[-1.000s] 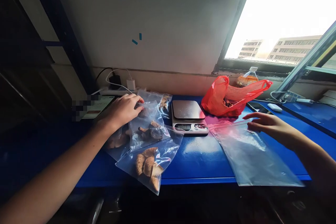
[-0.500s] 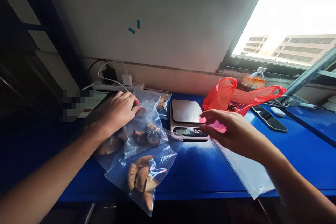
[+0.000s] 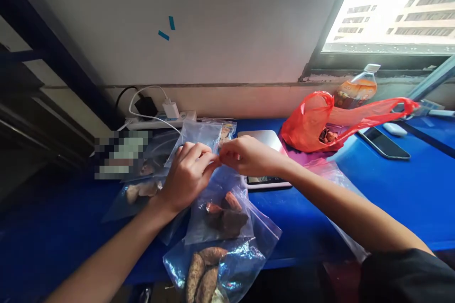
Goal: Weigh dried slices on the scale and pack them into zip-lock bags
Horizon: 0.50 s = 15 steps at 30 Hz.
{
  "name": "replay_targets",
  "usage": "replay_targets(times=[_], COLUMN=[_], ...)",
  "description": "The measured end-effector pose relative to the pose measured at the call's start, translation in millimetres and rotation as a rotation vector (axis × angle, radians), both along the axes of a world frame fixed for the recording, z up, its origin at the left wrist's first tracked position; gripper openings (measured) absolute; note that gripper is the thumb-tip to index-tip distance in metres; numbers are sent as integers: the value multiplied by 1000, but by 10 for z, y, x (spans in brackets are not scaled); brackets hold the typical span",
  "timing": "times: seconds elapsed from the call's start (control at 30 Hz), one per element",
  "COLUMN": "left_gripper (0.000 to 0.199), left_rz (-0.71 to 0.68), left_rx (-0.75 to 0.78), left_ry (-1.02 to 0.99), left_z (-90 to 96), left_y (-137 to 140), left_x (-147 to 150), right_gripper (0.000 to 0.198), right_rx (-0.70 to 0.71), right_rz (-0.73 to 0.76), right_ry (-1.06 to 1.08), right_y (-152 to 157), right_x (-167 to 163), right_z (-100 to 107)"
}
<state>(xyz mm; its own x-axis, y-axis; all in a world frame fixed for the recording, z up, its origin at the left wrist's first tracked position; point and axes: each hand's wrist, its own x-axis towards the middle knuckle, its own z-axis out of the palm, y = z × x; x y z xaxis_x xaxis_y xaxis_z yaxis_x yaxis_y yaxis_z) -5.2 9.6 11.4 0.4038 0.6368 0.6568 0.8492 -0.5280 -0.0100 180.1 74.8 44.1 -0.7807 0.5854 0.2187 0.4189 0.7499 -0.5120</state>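
Observation:
My left hand (image 3: 192, 173) and my right hand (image 3: 247, 155) meet fingertip to fingertip at the top edge of a clear plastic zip bag (image 3: 199, 227). Both are closed in a pinch on it. Reddish-brown chunks (image 3: 231, 220) lie inside the bag. Below it is a larger clear bag (image 3: 245, 265) holding several brown, rough-skinned curved pieces (image 3: 195, 274). Behind my right hand stands a kitchen scale (image 3: 265, 138), its plate partly covered by the hand. Further clear bags with pale pieces (image 3: 133, 193) lie left of my left hand.
A red plastic bag (image 3: 302, 123) with dark reddish pieces stands at the right, a drink bottle (image 3: 357, 87) behind it. Beyond are a phone (image 3: 384, 143) and a white case (image 3: 394, 129). A power strip (image 3: 142, 123) with chargers runs along the wall. Flat clear bags (image 3: 334, 180) lie under my right forearm.
My right hand has moved left from the scale to the bag's top edge, joining my left hand. My left hand has come right and lower. The view has shifted slightly.

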Motion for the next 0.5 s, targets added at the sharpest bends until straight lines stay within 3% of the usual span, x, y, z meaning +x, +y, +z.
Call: replay_targets(times=[0.27,0.5], left_gripper=[11,9], left_rz=[-182,-255], left_rx=[85,140], left_ry=[4,38], left_z=[-31,-14], left_y=[-88,-154], left_x=[102,131], right_gripper=[19,16], right_rx=[135,152], right_rz=[-167,-392], right_ry=[-336,-185], right_y=[-355,-227], right_x=[174,119], right_z=[64,3])
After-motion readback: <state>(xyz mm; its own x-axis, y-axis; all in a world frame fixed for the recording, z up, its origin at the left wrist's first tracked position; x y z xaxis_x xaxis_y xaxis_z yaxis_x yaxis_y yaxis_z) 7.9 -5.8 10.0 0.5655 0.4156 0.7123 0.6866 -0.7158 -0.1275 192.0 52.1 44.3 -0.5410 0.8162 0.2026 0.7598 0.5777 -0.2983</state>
